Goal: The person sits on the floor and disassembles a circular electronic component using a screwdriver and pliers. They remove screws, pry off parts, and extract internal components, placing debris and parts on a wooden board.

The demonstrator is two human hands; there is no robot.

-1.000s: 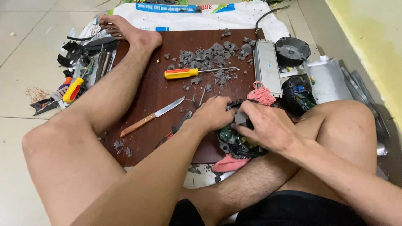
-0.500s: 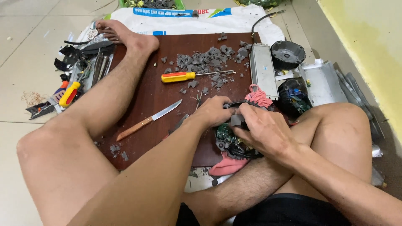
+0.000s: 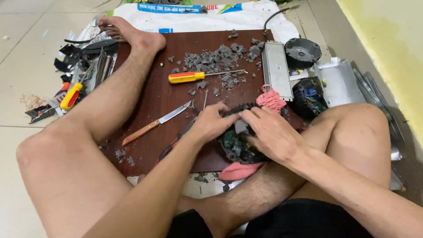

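Note:
I sit on the floor with a dark brown board between my legs. My left hand and my right hand both grip a dark, dusty electronic part with a green circuit board, at the board's near right edge. A small grey block sits between my fingertips. A pink cloth lies under the part. A wooden-handled knife lies just left of my left hand. Farther up the board lies a yellow and red screwdriver.
Grey broken chips litter the board's far half. A long grey metal box, a black round part and metal sheets lie to the right. More tools and scraps lie left of my outstretched leg. A white sack lies beyond.
Both hands stay on the dark part, and their fingers have shifted slightly on its top. The view has moved a little.

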